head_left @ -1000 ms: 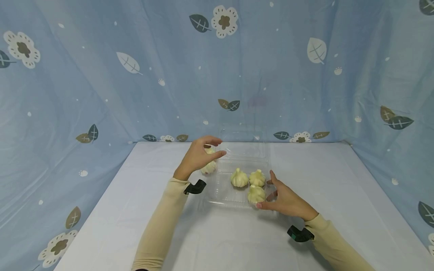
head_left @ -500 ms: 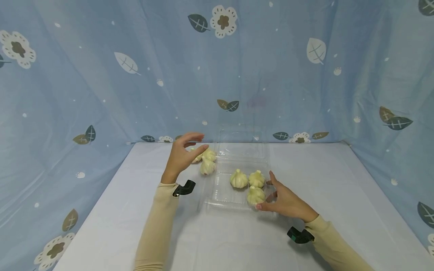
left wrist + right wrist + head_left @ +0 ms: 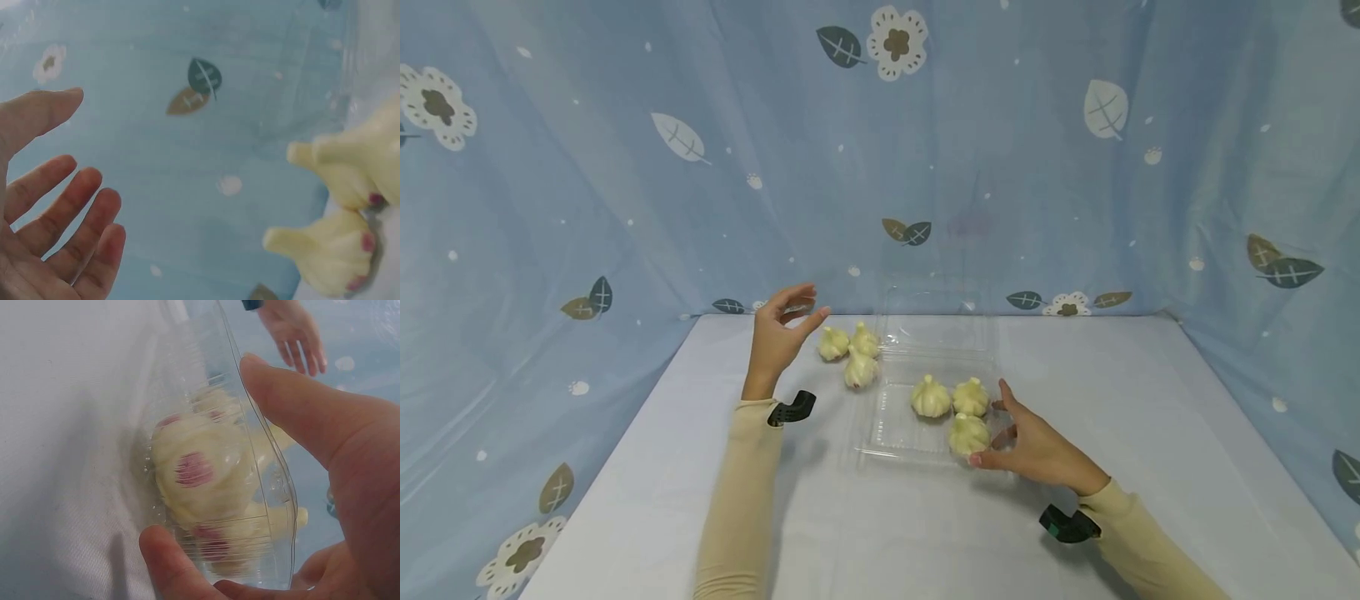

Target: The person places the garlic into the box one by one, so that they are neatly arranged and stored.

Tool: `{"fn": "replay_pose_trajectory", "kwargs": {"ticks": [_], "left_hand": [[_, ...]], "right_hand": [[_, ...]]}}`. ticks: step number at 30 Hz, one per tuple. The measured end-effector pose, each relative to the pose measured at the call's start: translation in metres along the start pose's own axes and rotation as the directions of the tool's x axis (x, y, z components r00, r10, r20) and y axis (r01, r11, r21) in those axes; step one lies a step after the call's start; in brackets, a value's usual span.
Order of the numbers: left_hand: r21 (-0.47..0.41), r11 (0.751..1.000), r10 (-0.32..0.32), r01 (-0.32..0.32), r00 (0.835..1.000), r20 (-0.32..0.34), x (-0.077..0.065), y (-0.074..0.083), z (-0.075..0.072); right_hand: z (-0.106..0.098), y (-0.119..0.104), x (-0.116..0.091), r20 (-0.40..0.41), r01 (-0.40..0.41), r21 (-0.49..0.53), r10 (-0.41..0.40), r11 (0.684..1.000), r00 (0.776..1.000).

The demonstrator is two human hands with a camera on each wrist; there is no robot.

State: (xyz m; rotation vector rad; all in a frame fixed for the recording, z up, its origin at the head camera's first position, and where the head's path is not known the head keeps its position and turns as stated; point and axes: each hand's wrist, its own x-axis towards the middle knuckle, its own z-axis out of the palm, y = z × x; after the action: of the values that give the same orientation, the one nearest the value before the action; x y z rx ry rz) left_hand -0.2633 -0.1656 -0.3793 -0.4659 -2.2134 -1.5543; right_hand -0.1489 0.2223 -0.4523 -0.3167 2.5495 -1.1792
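Garlic bulbs (image 3: 931, 400) upright in box (image 3: 891, 423), stems (image 3: 928, 380) upward

3 clustered garlic bulbs (image 3: 331, 253) (pale yellow)

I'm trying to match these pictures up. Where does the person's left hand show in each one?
Head: left hand, left of centre, beside loose garlic bulbs.
Left wrist: left hand, at the left edge, mostly in the lower half.
Right wrist: left hand, at the top, right of centre.
Shared landmark: the blue curtain.
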Motion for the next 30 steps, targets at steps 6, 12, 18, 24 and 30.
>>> {"fn": "replay_pose_trajectory", "kwargs": {"ticks": [6,12,18,24,30], "left_hand": [[-0.018,0.998,-0.054,0.053,0.998,-0.040,0.003,-0.033,0.001],[-0.028,0.993,-0.114,0.113,0.992,-0.055,0.004,-0.053,0.000],[0.003,0.984,-0.179,0.179,0.983,-0.052,-0.001,-0.071,-0.001],[0.051,0.970,-0.235,0.237,0.971,-0.050,-0.004,-0.085,0.001],[0.113,0.953,-0.280,0.282,0.960,-0.033,-0.006,-0.094,0.006]], "right_hand": [[-0.002,0.002,-0.001,-0.003,-0.005,-0.011,0.005,1.000,1.000],[-0.003,0.002,-0.002,-0.005,-0.009,-0.001,0.009,1.000,1.000],[-0.001,0.004,-0.001,0.003,-0.003,0.004,0.003,1.000,1.000],[0.000,0.002,-0.001,0.003,-0.002,0.002,0.002,1.000,1.000],[0.001,0.000,0.000,0.002,-0.003,0.002,0.003,1.000,1.000]]}}
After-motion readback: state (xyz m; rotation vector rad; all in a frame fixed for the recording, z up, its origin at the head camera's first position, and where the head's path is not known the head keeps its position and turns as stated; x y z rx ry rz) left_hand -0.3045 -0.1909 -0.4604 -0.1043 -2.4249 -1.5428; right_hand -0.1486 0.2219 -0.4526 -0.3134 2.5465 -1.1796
